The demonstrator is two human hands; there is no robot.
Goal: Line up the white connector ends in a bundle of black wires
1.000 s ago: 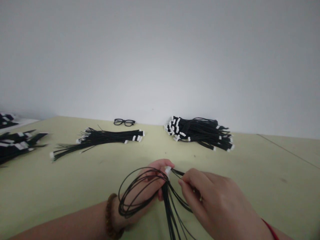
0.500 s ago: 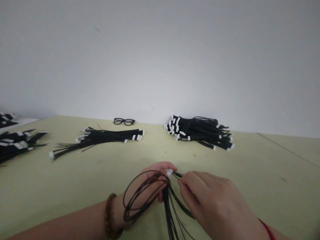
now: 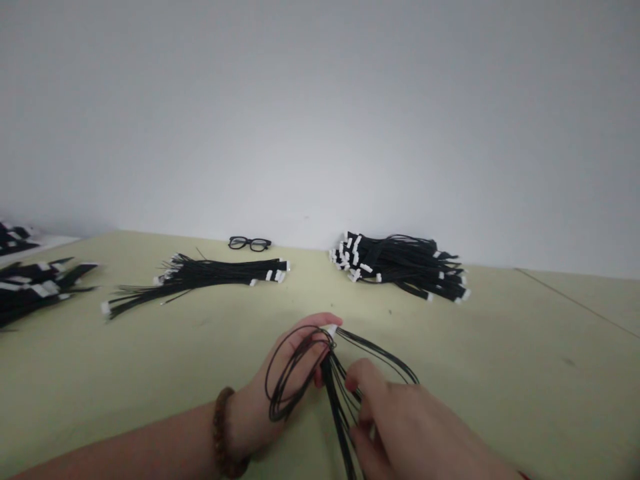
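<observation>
Many black wires (image 3: 334, 400) hang between left hand (image 3: 275, 367) and right hand (image 3: 405, 423).

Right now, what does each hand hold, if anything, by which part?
The left hand pinches the bundle of thin black wires at its small white connector. Whether the right hand, by the hanging strands, grips any cannot be told.

No text, number or sign can be read.
</observation>
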